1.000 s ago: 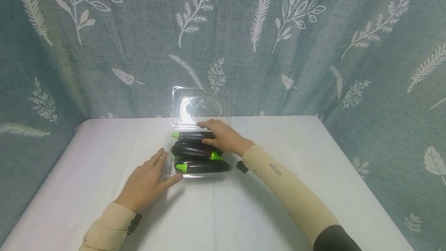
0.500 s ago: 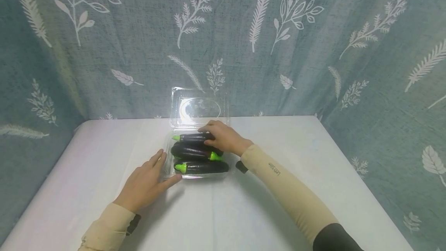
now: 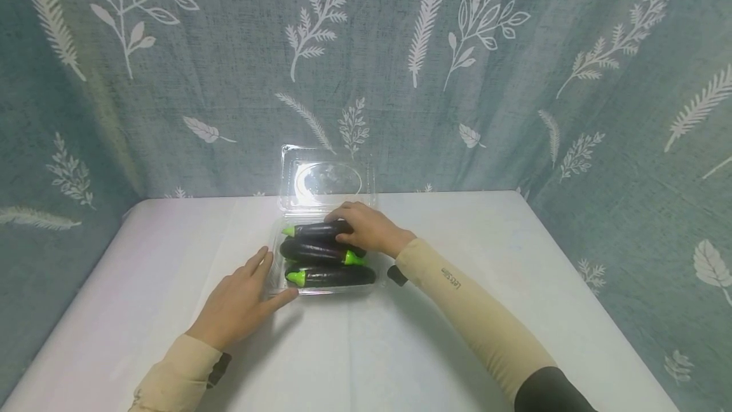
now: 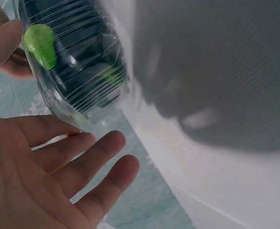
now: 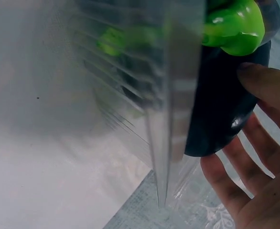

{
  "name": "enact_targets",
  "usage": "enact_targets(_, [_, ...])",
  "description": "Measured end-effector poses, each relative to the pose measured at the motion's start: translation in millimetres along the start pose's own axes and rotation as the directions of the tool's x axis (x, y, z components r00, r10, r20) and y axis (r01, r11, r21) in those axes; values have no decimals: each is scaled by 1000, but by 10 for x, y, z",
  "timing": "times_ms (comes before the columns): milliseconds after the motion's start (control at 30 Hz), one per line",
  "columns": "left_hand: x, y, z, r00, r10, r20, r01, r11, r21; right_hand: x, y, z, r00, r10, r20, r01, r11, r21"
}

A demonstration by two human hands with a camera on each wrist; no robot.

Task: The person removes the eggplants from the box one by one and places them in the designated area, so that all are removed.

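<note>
Several dark purple eggplants with bright green stem ends lie side by side in a clear plastic clamshell container (image 3: 334,292). My right hand (image 3: 368,229) holds the right part of the rear eggplant (image 3: 317,231); in the right wrist view, thumb and fingers curve around the dark end of that eggplant (image 5: 219,105). The middle eggplant (image 3: 311,251) has its stem to the right. On the front eggplant (image 3: 340,276) the stem points left. Against the container's left side rests my left hand (image 3: 237,307), fingers extended, thumb at the front corner. Its palm (image 4: 25,176) shows in the left wrist view.
The clear lid (image 3: 328,182) stands raised at the container's back, close to the patterned grey-green curtain (image 3: 240,100). White cloth covers the table (image 3: 457,221). Curtain also hangs along both sides.
The head view tips slightly, so everything sits a little lower in it. Both hands keep nearly the same places at the container and the rear eggplant.
</note>
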State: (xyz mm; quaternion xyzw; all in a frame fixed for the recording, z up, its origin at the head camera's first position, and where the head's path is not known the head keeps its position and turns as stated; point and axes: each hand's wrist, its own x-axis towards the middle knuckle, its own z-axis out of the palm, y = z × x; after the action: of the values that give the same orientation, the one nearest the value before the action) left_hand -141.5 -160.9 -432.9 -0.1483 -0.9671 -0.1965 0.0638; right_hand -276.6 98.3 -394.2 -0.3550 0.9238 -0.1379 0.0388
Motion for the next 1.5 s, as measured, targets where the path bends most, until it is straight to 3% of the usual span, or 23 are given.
enact_targets(400, [-4, -9, 26, 1000, -1, -7, 1, 1000, -13, -6, 32, -41, 1000, -9, -13, 9, 1000, 15])
enact_targets(933, [3, 33, 59, 999, -36, -11, 36, 999, -4, -258, 117, -227, 986, -14, -163, 36, 991, 132])
enact_targets(1100, [3, 47, 66, 999, -34, -26, 35, 999, 14, -347, 152, -263, 973, -27, -229, 64, 986, 154])
enact_targets(1367, [8, 60, 75, 999, -36, -32, 37, 999, 27, -467, 321, -265, 928, -88, -361, 168, 966, 195])
enact_targets(1500, [7, 60, 67, 999, -41, -32, 41, 999, 14, -526, 426, -255, 917, -89, -389, 177, 964, 198])
